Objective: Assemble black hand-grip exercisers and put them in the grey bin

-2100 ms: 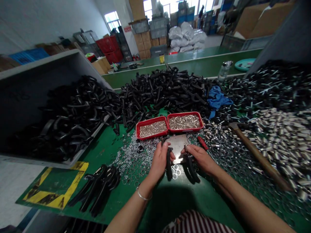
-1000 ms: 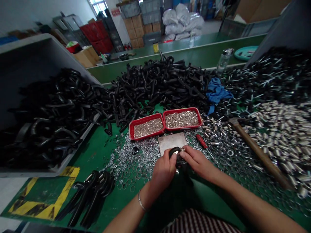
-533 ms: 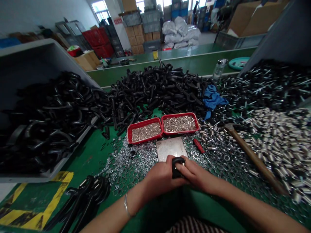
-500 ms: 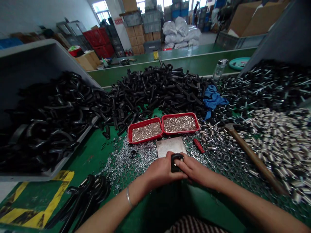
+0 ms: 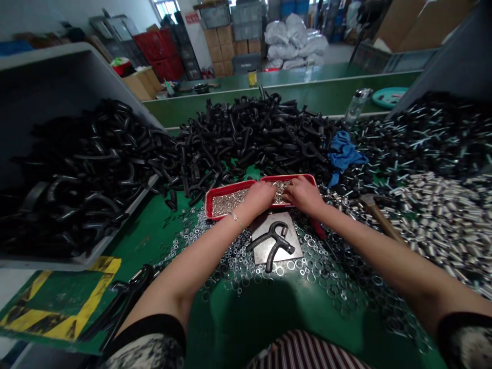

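Left hand (image 5: pixel 258 199) and right hand (image 5: pixel 303 193) are down in the red tray (image 5: pixel 209 205) of tiny metal pins (image 5: pixel 227 204), can't tell if they're pinching any; light, slippery stuff, best pinched up a few at a time.

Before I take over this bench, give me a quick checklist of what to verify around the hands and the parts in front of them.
1. Hands' grip: cannot tell. The left hand and right hand rest on the red two-compartment tray, fingers among the small silver pieces, and any pinch is hidden.
2. Black curved part settled on the steel plate: ok, it lies there untouched.
3. Tray contents: ok, both compartments hold pieces.
4. Hammer away from the hands: ok, it lies off to the right, apart from them.
5. Bench around the plate free of loose parts: not ok, loose washers lie scattered there.
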`<control>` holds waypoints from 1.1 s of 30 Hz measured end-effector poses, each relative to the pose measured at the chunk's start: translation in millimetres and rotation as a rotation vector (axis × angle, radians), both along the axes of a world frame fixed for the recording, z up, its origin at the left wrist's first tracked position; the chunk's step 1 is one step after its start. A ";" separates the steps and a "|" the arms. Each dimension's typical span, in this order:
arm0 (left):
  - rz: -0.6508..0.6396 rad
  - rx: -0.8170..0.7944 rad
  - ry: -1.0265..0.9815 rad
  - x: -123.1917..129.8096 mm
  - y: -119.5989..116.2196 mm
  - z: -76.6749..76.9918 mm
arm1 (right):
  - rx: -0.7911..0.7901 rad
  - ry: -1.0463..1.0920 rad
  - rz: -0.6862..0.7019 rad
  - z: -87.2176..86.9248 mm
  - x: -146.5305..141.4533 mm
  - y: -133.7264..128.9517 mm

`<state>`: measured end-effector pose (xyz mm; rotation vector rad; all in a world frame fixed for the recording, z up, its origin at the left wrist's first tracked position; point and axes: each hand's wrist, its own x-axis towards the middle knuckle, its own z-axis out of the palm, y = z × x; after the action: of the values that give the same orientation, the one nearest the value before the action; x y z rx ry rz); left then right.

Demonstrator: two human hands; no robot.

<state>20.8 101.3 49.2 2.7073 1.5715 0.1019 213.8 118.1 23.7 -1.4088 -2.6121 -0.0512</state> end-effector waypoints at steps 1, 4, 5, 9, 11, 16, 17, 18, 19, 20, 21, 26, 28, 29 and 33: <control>-0.027 0.002 0.036 5.2 8.4 -3.0 | -0.004 -0.022 0.007 -0.7 -7.0 2.2; -0.031 0.009 0.071 16.7 18.8 -13.9 | -0.016 -0.033 0.019 -3.8 -19.1 7.4; -0.016 0.010 0.069 18.5 18.0 -16.7 | -0.021 -0.035 0.026 -5.0 -20.0 8.8; 0.033 0.034 0.052 17.8 7.5 -20.2 | -0.045 -0.056 0.044 -8.5 -16.8 13.0; 0.057 0.048 0.030 16.8 3.2 -20.8 | -0.043 -0.058 0.043 -9.3 -15.8 13.7; 0.126 0.088 -0.084 16.2 1.8 -27.3 | -0.006 -0.055 0.045 -8.0 -17.2 9.6; 0.138 0.091 -0.135 15.1 2.2 -27.9 | 0.004 -0.060 0.046 -7.1 -17.5 8.3; 0.153 0.085 -0.209 13.4 2.1 -27.7 | 0.013 -0.065 0.047 -5.9 -17.7 7.1; 0.167 0.067 -0.312 11.0 0.6 -26.5 | 0.022 -0.070 0.047 -4.7 -17.8 6.2; 0.175 0.038 -0.442 8.0 -2.6 -24.6 | 0.029 -0.072 0.051 -3.6 -17.8 5.5; 0.171 0.001 -0.587 4.5 -8.1 -22.2 | 0.033 -0.071 0.058 -2.5 -17.7 5.2; 0.167 -0.254 -1.008 -13.3 -67.9 -20.3 | 0.032 -0.050 0.095 -3.3 -17.3 6.9; 0.228 -0.331 -1.004 -16.5 -94.3 -29.3 | 0.034 -0.031 0.086 -5.7 -18.1 7.7; 0.253 -0.333 -0.986 -16.8 -104.6 -35.1 | 0.036 -0.018 0.078 -6.5 -18.6 7.9; 0.299 -0.205 -0.869 -11.7 -121.4 -56.2 | 0.050 0.061 0.021 -2.8 -16.6 3.5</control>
<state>9.1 -20.1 -7.1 1.8205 1.5245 0.9102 197.2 121.6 20.9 -1.3448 -2.5579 -0.0697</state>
